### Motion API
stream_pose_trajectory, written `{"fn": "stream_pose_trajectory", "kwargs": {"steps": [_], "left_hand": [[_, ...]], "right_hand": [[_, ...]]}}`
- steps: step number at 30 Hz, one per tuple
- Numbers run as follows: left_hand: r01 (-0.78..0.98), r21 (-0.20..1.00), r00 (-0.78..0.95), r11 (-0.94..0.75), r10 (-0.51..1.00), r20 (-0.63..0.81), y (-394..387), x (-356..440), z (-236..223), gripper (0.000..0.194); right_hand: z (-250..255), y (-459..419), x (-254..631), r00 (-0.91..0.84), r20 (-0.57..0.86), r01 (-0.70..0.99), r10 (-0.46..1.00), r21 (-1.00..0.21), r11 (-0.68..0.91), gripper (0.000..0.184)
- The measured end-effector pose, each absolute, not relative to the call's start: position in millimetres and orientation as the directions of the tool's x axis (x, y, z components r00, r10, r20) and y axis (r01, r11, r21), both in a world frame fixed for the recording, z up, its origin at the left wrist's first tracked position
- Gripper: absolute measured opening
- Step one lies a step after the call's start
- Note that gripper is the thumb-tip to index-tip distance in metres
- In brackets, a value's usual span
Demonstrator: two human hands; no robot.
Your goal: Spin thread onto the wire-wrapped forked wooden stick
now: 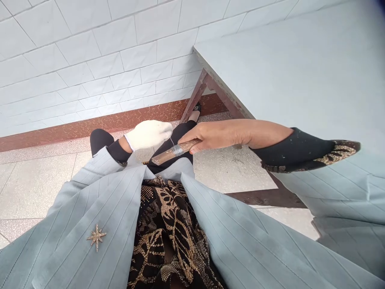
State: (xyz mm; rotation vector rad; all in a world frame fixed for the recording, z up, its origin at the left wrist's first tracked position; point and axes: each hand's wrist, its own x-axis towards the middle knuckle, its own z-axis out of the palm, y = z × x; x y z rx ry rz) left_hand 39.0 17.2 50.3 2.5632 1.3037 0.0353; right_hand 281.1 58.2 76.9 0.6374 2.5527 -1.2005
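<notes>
My right hand [207,135] is bare and wrapped round one end of a short wooden stick [162,157], which points left and slightly down over my lap. Silvery wire [178,150] is wound in several turns around the stick just beyond my fingertips. A single thin strand rises from these turns to my left hand [149,134], which wears a white knit glove. The gloved fingers are closed on the strand's end, a little above and left of the windings.
To the right stands a table with a pale top [288,68] and brown legs [195,96]. A white tiled wall [120,60] with a reddish-brown skirting [60,130] runs ahead. Speckled floor tiles [36,180] lie below. My open light-blue coat [99,200] spreads across the lower view.
</notes>
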Motion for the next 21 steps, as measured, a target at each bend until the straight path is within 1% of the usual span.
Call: {"fn": "stream_pose_trajectory", "kwargs": {"steps": [1,3,5,7,8,10,11,13,16,19,21], "left_hand": [[0.773,0.332,0.593,-0.541,0.802,-0.075,21,36,46,0.031],[0.729,0.487,0.564,-0.480,0.825,-0.031,25,33,32,0.030],[0.681,0.601,0.539,-0.418,0.842,-0.026,22,35,18,0.030],[0.647,0.655,0.554,-0.390,0.831,-0.052,12,42,9,0.033],[0.651,0.648,0.577,-0.395,0.813,-0.084,7,46,8,0.033],[0.711,0.557,0.603,-0.429,0.780,-0.168,-4,55,10,0.034],[0.739,0.494,0.612,-0.458,0.764,-0.207,-9,59,13,0.035],[0.768,0.376,0.625,-0.519,0.736,-0.260,-15,65,20,0.037],[0.753,0.282,0.657,-0.594,0.702,-0.276,-18,69,29,0.040],[0.725,0.237,0.688,-0.646,0.668,-0.285,-18,71,33,0.038],[0.723,0.225,0.690,-0.653,0.663,-0.290,-17,72,37,0.036]], "right_hand": [[81,56,281,-0.873,-0.392,0.487,0.290,-0.696,0.528,0.028],[88,53,282,-0.858,-0.345,0.499,0.381,-0.736,0.457,0.032],[92,50,281,-0.799,-0.253,0.488,0.545,-0.803,0.343,0.041],[94,48,279,-0.673,-0.149,0.447,0.724,-0.863,0.237,0.043],[93,49,278,-0.602,-0.106,0.440,0.792,-0.871,0.218,0.041],[88,54,278,-0.500,-0.027,0.492,0.865,-0.831,0.259,0.035],[84,58,278,-0.487,-0.007,0.551,0.874,-0.778,0.301,0.033],[75,67,281,-0.478,0.032,0.641,0.878,-0.670,0.374,0.035],[63,76,286,-0.501,0.027,0.728,0.865,-0.528,0.438,0.038],[57,76,285,-0.546,-0.024,0.793,0.837,-0.336,0.508,0.035],[55,74,283,-0.586,-0.086,0.800,0.806,-0.215,0.559,0.034]]}}
